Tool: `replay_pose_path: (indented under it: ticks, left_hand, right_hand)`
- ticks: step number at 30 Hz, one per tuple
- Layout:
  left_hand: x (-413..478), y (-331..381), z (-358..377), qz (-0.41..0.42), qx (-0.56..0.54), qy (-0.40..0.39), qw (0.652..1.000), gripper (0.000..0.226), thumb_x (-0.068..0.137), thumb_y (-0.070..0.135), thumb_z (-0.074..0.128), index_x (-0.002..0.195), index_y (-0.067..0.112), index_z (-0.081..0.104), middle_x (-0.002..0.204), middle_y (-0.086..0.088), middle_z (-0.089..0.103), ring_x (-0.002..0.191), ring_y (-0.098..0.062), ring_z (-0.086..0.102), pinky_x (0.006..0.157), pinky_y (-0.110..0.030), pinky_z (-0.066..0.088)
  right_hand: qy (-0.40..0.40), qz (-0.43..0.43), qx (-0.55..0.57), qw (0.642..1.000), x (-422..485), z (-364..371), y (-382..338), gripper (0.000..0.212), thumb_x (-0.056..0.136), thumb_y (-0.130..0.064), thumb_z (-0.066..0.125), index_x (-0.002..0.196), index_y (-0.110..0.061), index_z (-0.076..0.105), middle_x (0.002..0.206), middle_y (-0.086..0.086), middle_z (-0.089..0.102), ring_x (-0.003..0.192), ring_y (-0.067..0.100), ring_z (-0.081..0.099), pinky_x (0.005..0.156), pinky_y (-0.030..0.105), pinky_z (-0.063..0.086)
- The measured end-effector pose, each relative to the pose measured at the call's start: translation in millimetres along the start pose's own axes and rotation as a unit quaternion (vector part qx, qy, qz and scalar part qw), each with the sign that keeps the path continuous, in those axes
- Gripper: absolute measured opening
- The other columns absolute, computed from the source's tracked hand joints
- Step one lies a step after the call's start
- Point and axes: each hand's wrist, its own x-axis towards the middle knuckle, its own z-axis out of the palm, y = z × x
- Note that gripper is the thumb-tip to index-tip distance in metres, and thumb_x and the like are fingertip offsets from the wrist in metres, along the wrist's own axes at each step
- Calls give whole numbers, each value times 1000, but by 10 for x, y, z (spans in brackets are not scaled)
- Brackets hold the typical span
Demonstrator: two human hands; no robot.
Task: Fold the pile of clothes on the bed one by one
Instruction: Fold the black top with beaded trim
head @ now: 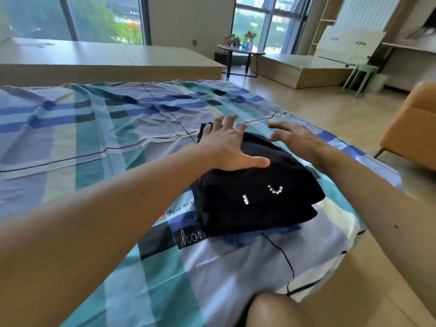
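A folded black garment [254, 192] with small rhinestone marks lies on top of a stack near the right side of the bed [94, 142]. A blue garment [245, 238] peeks out beneath it at the near edge. My left hand [230, 147] rests flat on the far part of the black garment, fingers spread. My right hand [297, 139] hovers with spread fingers over the garment's far right corner, and I cannot tell whether it touches the cloth. Neither hand grips anything.
The bed carries a blue, teal and grey checked sheet. An orange chair [410, 128] stands at the right. A round side table [240, 53] with small items, a green stool [361, 76] and low wooden platforms [106, 60] lie beyond the bed. My knee [271, 310] shows at the bottom.
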Motion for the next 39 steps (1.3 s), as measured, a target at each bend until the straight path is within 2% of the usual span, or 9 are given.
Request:
replay_pose_path:
  ticks: [2,5,9,14,17,19,23,30,39]
  left_hand:
    - [92,-41,37,-8,1,-82,997,129,61,96,50,161,28,5,169,3,-7,154,-25,-14,124,-53,-3]
    - [45,-212,358,-63,-14,-166,984,147,44,102,51,160,32,-4,169,7,-9,155,-26,-13,124,-54,-3]
    - [-118,-339,781,-67,-66,-115,989,161,22,107,46,158,39,-6,168,11,-12,154,-24,-17,122,-55,-4]
    - [-219,-316,765,-77,-100,-81,989,155,28,103,50,159,37,0,168,12,-8,155,-22,-14,124,-54,0]
    - [-342,-334,679,-58,-133,-62,987,138,47,95,61,160,31,14,168,7,7,156,-19,-1,126,-45,7]
    - [-418,-375,526,-36,-175,-43,983,109,66,79,70,155,28,34,162,3,32,150,-17,24,124,-38,21]
    - [-757,-612,77,-13,-272,39,961,60,79,52,79,131,27,61,127,11,64,120,-8,59,99,-24,45]
    - [-1937,-1299,-405,-68,-312,175,931,20,86,31,77,104,29,70,107,16,72,100,0,69,87,-27,58]
    - [-3583,-2224,-622,-232,-270,244,902,12,89,19,75,99,23,70,100,11,73,91,1,69,75,-12,51]
  right_hand:
    - [-28,-25,-47,998,49,126,-50,55,94,-50,60,145,-35,49,157,-2,36,142,17,34,101,24,22]
    - [-99,-2,-97,990,-7,461,145,70,93,-59,55,155,-33,35,166,4,18,153,15,14,117,26,10]
    - [-82,11,-122,989,-80,667,402,80,85,-73,53,155,-45,26,168,-1,9,155,16,4,125,49,7]
    - [-59,-7,-123,991,-88,665,399,84,80,-79,53,154,-46,29,167,-1,15,154,17,10,124,52,13]
    - [-39,-21,-118,992,-160,645,366,79,83,-74,54,153,-42,35,165,0,23,153,16,17,123,50,18]
    - [-32,-19,-111,993,-210,572,294,75,85,-71,57,151,-39,40,162,-1,31,150,16,26,122,46,22]
    - [40,-88,-61,993,-328,613,-117,61,85,-49,72,141,-34,54,145,-4,56,134,15,50,113,33,37]
    - [-47,-216,174,960,-601,1596,-1163,56,87,-20,76,139,-27,57,138,-12,60,124,2,58,104,24,46]
    - [-176,-250,261,916,-1089,3047,-2010,46,88,-9,74,120,-39,61,129,-14,65,118,4,63,101,33,52]
